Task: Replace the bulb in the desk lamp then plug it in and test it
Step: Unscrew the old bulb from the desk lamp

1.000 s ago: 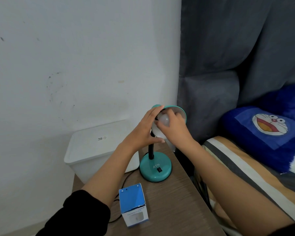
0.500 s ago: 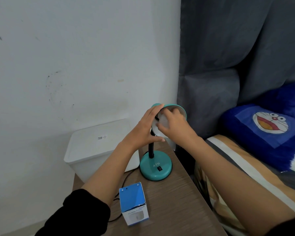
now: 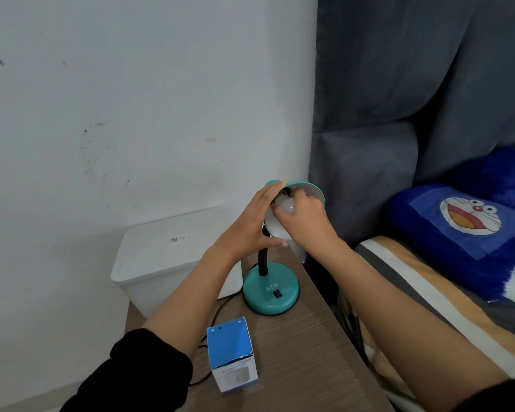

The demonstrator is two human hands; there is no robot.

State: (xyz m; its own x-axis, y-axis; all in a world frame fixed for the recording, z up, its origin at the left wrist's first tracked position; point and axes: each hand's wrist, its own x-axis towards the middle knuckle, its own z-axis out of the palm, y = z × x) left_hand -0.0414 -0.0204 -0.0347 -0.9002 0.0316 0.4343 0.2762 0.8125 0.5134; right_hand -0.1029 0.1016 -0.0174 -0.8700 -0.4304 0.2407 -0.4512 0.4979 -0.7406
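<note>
A teal desk lamp stands on the wooden bedside table (image 3: 309,352), its round base (image 3: 269,291) carrying a black switch. My left hand (image 3: 250,224) wraps around the back of the teal lampshade (image 3: 317,188). My right hand (image 3: 305,218) reaches into the shade with its fingers closed on a white bulb (image 3: 289,206). The socket is hidden behind my fingers. A blue and white bulb box (image 3: 232,353) stands upright near the table's front, with its top flaps open.
A white plastic lidded bin (image 3: 167,254) sits left of the table against the white wall. The lamp's black cord (image 3: 217,315) trails off the table's left side. To the right are a grey headboard and a bed with a blue cartoon pillow (image 3: 464,230).
My right hand has turned slightly on the bulb inside the shade, and more of the bulb shows now. My left hand stays on the shade.
</note>
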